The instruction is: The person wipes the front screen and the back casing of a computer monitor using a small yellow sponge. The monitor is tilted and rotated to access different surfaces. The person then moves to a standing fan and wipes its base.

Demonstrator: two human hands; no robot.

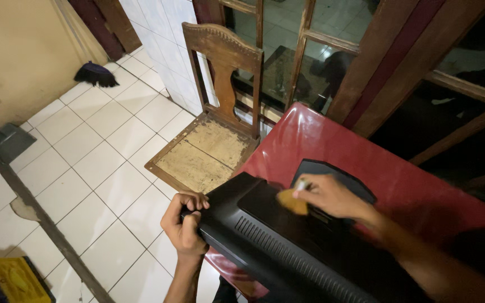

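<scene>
Black and bulky, a flat-screen monitor [287, 241] lies face down nearest the camera, its vented back upward, resting on a red table [366, 151] with one corner jutting past the table's left edge. At that overhanging corner the left hand [185, 221] is wrapped tight around the casing, fingers curled over the top and thumb pressed against the side, steadying the set. To the right of it, over the raised centre panel of the monitor, the right hand [326, 195] pinches a small white-tipped tool, probably a screwdriver, together with a yellow-orange pad or cloth [292, 201] just beneath the fingers; motion blur hides exactly what it is. Judging by this, the work looks like cleaning or opening the back panel near the stand mount [324, 168], and any further stroke calls for the left hand's firm brace, since the overhanging corner could tip or slide off.

Left of the monitor, on the white tiled floor, sit a yellow crate [18, 278], a grey dustpan [9, 141] and a dark broom head [95, 74]. Just beyond the monitor's corner stands a worn wooden chair [209, 146], close against the table. Behind the table runs a wooden-framed window [310, 50].
</scene>
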